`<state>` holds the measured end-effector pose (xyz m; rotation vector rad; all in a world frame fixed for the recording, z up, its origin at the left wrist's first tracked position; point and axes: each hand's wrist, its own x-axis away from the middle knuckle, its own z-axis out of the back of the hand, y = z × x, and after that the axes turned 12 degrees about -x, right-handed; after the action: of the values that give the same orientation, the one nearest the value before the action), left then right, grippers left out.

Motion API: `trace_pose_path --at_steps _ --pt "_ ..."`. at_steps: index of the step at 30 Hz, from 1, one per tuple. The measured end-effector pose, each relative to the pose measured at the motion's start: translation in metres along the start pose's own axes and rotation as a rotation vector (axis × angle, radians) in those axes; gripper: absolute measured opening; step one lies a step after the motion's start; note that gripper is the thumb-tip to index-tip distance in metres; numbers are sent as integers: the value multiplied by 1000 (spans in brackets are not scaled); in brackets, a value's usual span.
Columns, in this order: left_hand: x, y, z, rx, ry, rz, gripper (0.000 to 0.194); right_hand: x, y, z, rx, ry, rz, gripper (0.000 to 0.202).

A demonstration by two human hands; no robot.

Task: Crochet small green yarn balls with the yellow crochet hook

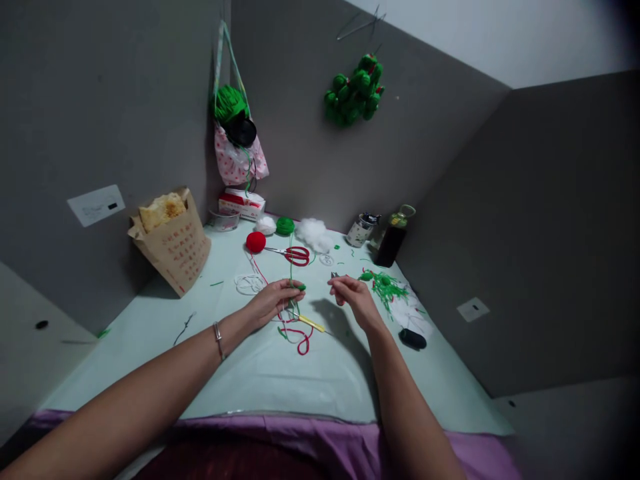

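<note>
My left hand (278, 300) is closed, pinching a small green crochet piece (302, 287) between thumb and fingers. Green yarn (291, 267) runs from that hand up toward a green yarn ball (285, 226). Across from it, my right hand (353, 297) is curled round what looks like small thread snips (335, 275); only their grey tips show clearly, pointing away from me. Between and below the hands lies a crochet hook with a yellow handle (311, 323), beside a loose loop of red yarn (303, 343). The hands are apart.
Red-handled scissors (297, 256), a red yarn ball (256, 242) and white stuffing (314, 235) lie farther back. Green tasselled pieces (387, 287) and a dark cylinder (413, 339) are at right. A dark bottle (391, 243) and a paper bag (175, 247) stand by the walls.
</note>
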<state>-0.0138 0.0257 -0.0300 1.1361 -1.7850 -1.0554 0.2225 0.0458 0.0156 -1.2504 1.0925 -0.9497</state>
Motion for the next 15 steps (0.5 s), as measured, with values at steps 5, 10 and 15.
trace_pose_path --at_steps 5,10,15 --pt "0 -1 1 60 -5 19 36 30 -11 -22 443 -252 -65 12" --pt "1 2 0 87 24 30 36 48 -6 -33 724 -302 -51 11" --pt "2 4 -4 104 76 21 37 50 -11 -34 816 -289 -29 12"
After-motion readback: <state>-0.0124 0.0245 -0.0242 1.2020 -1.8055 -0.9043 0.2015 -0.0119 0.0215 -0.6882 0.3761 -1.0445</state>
